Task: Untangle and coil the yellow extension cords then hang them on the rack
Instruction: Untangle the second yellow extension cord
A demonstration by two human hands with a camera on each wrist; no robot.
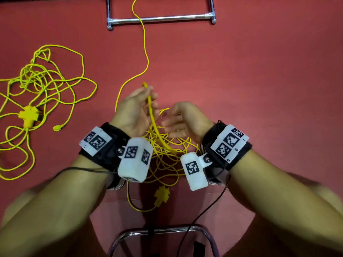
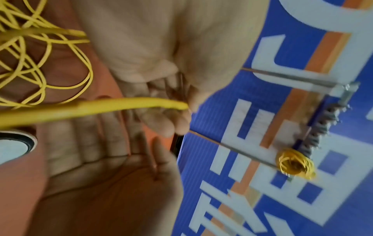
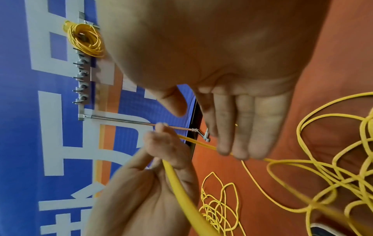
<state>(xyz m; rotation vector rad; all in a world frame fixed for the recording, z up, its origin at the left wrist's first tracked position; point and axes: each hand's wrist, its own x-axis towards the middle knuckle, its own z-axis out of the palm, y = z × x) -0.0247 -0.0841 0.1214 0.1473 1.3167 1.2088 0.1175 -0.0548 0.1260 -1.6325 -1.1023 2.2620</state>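
The left hand (image 1: 136, 106) is pinching a strand of the yellow extension cord (image 1: 153, 119) between its fingertips (image 2: 161, 111), holding it up so it is arcing back down between the wrists. The right hand (image 1: 181, 120) is hanging released, its fingers (image 3: 244, 124) straight and together, their tips just beside a thinner run of the same cord. Below both hands a loose tangle (image 1: 167, 154) is lying on the red floor (image 1: 259, 80), with a yellow multi-way socket (image 1: 161, 195) nearer the person. A second tangle (image 1: 42, 86) is sprawling well apart to the left. A coiled cord (image 3: 85, 39) is hanging on the rack (image 3: 83, 83) against a blue banner (image 3: 18, 95), whose large white lettering is cropped and unreadable. The wristbands are carrying black-and-white square marker tags (image 1: 96, 140).
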